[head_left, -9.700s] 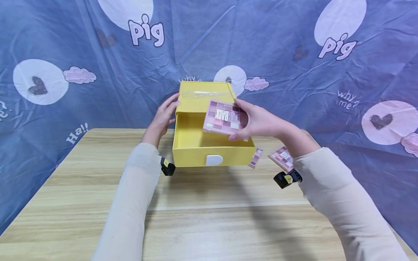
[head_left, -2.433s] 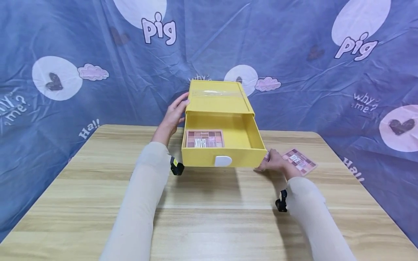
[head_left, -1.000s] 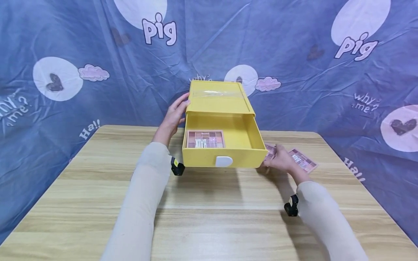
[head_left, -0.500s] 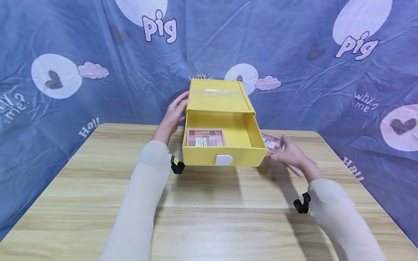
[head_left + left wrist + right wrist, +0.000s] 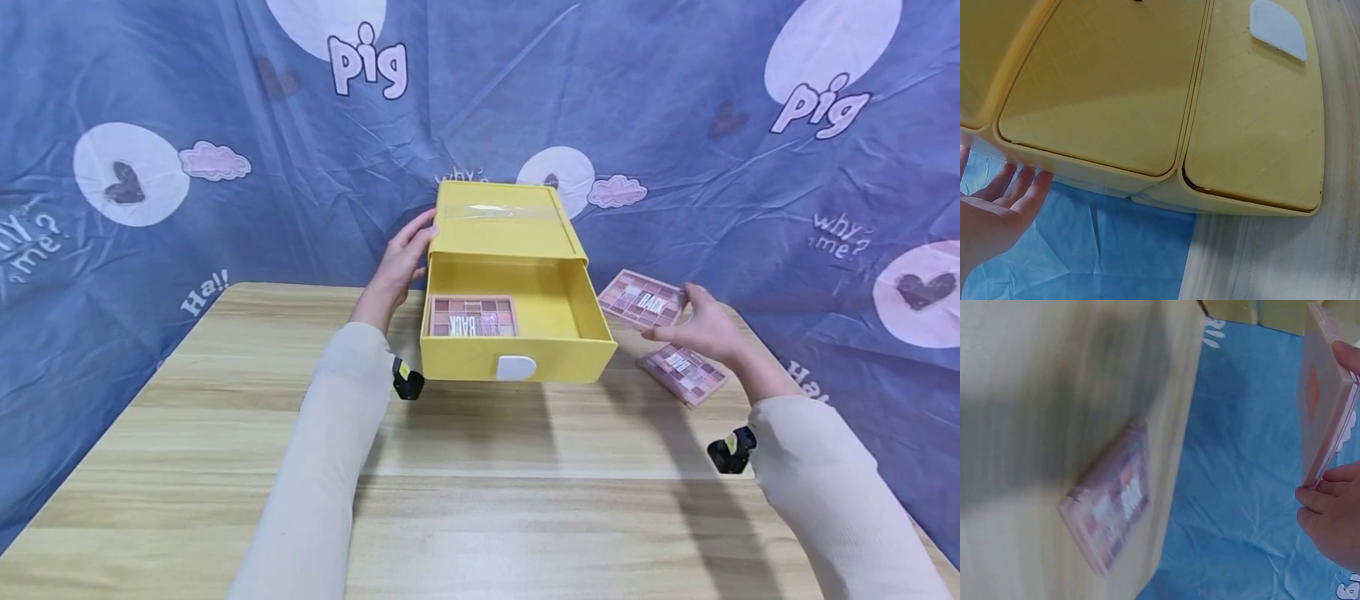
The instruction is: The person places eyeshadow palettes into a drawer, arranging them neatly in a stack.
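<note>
The yellow drawer unit [image 5: 510,221] stands at the table's back with its top drawer [image 5: 450,360] pulled out. Inside that drawer, at the front left, lies a pink eyeshadow palette [image 5: 472,318]. My left hand [image 5: 396,265] rests against the unit's left side; in the left wrist view its extended fingers [image 5: 1036,192] touch the yellow wall. My right hand [image 5: 708,332] pinches another eyeshadow palette [image 5: 640,300] by its edge, in the air right of the drawer. Below it, a further palette [image 5: 684,373] lies on the table. The right wrist view shows the held palette's plain back [image 5: 1317,400].
Closed drawer fronts [image 5: 1104,81] stack under the pulled-out one, with a white handle [image 5: 1279,28] on the lowest visible. Clear tape [image 5: 495,211] crosses the unit's top. A blue printed cloth [image 5: 300,208] hangs behind the wooden table [image 5: 480,533].
Earlier a palette went from the right hand into the drawer. Since then the right hand has picked up another palette beside the unit and raised it up and rightward. The left hand keeps its place.
</note>
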`<state>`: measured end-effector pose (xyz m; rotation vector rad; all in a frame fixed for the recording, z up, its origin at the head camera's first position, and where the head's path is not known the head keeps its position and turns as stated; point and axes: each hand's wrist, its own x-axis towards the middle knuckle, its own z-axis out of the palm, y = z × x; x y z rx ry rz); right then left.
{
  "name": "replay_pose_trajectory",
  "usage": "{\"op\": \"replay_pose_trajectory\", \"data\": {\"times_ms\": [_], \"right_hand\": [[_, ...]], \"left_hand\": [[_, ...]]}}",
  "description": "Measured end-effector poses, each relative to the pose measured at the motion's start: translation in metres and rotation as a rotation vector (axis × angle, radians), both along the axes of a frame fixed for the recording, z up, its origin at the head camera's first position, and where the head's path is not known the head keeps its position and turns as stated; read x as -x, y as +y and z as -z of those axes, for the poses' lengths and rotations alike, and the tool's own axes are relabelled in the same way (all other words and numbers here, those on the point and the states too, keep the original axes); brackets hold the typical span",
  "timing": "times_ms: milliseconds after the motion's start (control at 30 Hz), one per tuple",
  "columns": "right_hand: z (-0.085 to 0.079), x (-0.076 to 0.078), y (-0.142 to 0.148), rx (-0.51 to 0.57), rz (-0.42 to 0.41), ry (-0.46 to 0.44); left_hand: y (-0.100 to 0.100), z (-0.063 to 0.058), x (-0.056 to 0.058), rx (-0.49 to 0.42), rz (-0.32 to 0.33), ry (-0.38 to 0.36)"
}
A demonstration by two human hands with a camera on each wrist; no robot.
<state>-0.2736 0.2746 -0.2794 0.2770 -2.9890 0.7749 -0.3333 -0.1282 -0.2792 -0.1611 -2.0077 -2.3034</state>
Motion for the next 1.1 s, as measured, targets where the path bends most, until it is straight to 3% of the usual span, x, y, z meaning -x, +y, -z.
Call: {"op": "replay_pose_trajectory", "data": {"times_ms": [200,467,1100], "right_hand": [[-0.022,-0.002,-0.002,-0.042,0.035,0.001],[-0.044,-0.002,-0.007,-0.014,0.022,0.044],[-0.074,-0.012,-0.023,0.107,-0.003,0.037]], "left_hand": [[0.000,-0.001,0.000,-0.012,0.001,-0.015],[-0.002,-0.002,0.000,-0.033,0.007,-0.018],[-0.001,-0.002,0.000,-0.041,-0.001,-0.020]]}}
